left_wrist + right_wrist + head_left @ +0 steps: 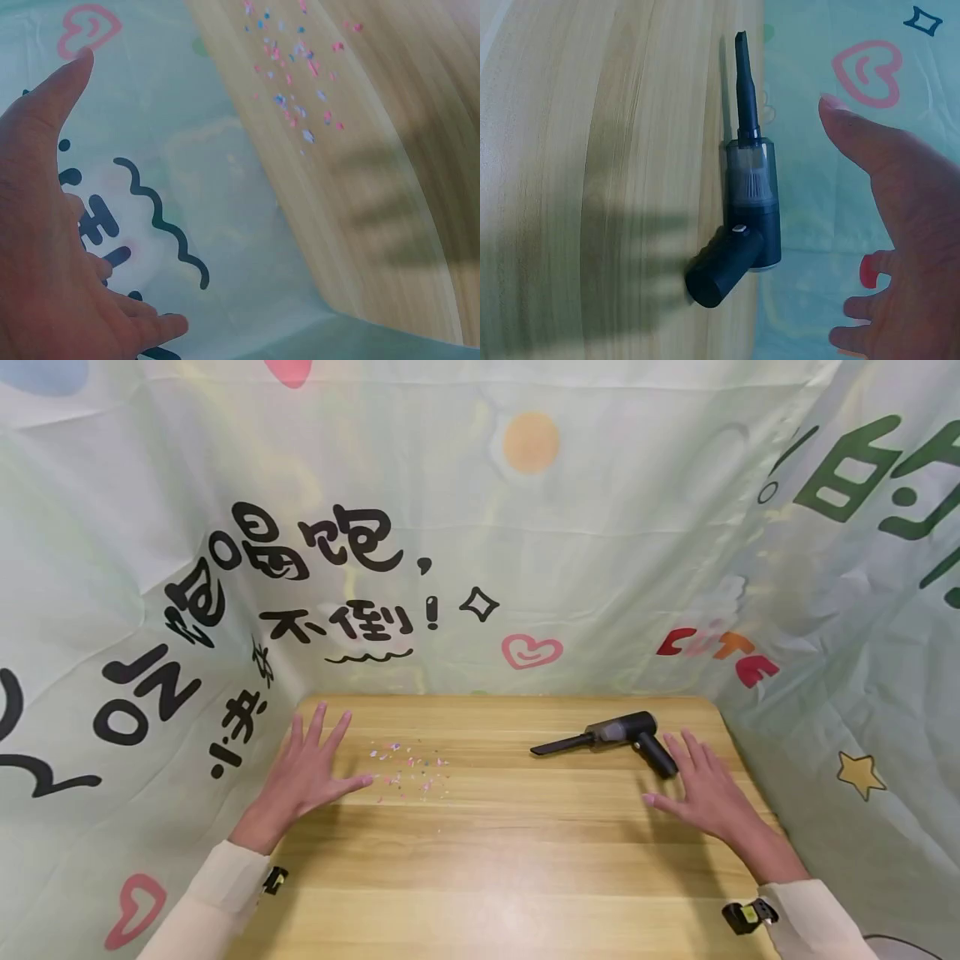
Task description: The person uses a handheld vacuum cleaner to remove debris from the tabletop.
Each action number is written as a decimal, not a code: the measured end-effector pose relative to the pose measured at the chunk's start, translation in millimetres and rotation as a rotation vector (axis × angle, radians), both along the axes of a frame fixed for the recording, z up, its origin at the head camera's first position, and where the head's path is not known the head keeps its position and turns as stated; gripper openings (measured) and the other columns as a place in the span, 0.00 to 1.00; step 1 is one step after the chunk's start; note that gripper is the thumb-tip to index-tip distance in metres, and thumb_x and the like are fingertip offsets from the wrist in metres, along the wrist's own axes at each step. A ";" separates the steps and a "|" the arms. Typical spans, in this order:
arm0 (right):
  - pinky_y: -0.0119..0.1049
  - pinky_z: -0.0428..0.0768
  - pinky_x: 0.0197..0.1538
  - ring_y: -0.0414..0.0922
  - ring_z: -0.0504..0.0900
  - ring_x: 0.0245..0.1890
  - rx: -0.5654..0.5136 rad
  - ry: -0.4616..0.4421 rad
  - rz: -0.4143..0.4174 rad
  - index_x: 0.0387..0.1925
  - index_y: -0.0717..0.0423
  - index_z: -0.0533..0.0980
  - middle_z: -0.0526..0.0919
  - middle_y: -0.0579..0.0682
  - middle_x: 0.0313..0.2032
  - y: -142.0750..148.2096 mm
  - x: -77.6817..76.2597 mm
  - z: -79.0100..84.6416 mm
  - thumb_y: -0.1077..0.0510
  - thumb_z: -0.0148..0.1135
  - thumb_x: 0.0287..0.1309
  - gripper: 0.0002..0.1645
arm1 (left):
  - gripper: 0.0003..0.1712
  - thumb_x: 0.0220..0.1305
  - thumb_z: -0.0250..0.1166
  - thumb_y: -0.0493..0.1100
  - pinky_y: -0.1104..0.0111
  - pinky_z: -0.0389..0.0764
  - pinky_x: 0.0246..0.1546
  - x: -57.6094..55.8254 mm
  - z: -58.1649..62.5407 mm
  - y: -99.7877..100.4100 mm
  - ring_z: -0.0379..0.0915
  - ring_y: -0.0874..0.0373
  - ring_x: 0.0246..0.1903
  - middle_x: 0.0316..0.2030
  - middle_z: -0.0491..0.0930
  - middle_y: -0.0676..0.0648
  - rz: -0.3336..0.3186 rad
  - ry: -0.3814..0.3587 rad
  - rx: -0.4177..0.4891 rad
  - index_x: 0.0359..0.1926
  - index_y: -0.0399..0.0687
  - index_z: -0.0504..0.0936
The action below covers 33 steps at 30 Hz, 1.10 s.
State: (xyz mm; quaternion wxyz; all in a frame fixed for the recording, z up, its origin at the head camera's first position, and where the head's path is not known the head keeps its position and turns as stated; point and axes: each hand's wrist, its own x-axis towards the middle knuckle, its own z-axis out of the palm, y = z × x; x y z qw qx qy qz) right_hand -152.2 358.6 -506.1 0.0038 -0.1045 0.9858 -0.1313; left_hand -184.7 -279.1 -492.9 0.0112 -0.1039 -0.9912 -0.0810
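My left hand [311, 772] is held over the left side of the wooden table [480, 860], fingers spread and nothing in its grasp. Just right of its thumb, small pink, blue and white paper bits [411, 768] lie scattered on the wood; the left wrist view shows these bits [296, 82] too. A black handheld vacuum [618, 731] with a narrow nozzle and a see-through section lies at the back right, nozzle pointing left. Close beside its handle my right hand [705, 789] hovers with spread fingers, holding nothing. In the right wrist view the whole vacuum [751, 180] shows, apart from the hand.
Printed cloth [465, 527] hangs like walls behind the table and along both sides, right up to its edges. Black wrist devices [750, 916] sit at both light sleeves [813, 918]. Both hands cast shadows on the wood.
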 end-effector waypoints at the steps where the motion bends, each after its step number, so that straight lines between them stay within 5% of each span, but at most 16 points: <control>1: 0.80 0.60 0.64 0.79 0.53 0.73 -0.018 -0.001 -0.001 0.82 0.61 0.46 0.47 0.74 0.79 0.9 -1.0 -1.0 0.29 0.70 0.56 0.70 | 0.69 0.55 0.63 0.82 0.26 0.52 0.70 -0.2 0.1 0.6 0.29 0.18 0.77 0.83 0.28 0.34 0.003 -0.007 0.006 0.85 0.57 0.40; 7: 0.78 0.64 0.63 0.79 0.58 0.70 -0.119 -0.015 -0.026 0.78 0.69 0.51 0.52 0.79 0.75 5.5 -7.5 -9.7 0.35 0.73 0.58 0.66 | 0.74 0.50 0.64 0.85 0.21 0.67 0.55 -2.3 2.3 8.0 0.37 0.15 0.76 0.83 0.26 0.34 -0.004 -0.052 0.081 0.85 0.59 0.38; 14: 0.77 0.64 0.64 0.80 0.59 0.69 -0.163 -0.033 -0.058 0.77 0.73 0.53 0.53 0.81 0.73 9.0 -13.6 -23.7 0.38 0.74 0.58 0.64 | 0.77 0.45 0.70 0.83 0.27 0.77 0.47 -6.6 1.5 19.2 0.44 0.16 0.74 0.82 0.30 0.31 -0.064 -0.063 0.109 0.85 0.59 0.41; 33: 0.73 0.68 0.65 0.80 0.64 0.65 -0.168 -0.056 -0.197 0.73 0.80 0.57 0.61 0.84 0.68 13.0 -40.4 -50.9 0.44 0.70 0.65 0.55 | 0.75 0.44 0.81 0.69 0.30 0.78 0.52 -17.4 -6.5 49.1 0.53 0.21 0.72 0.81 0.41 0.30 -0.151 -0.074 0.154 0.84 0.55 0.47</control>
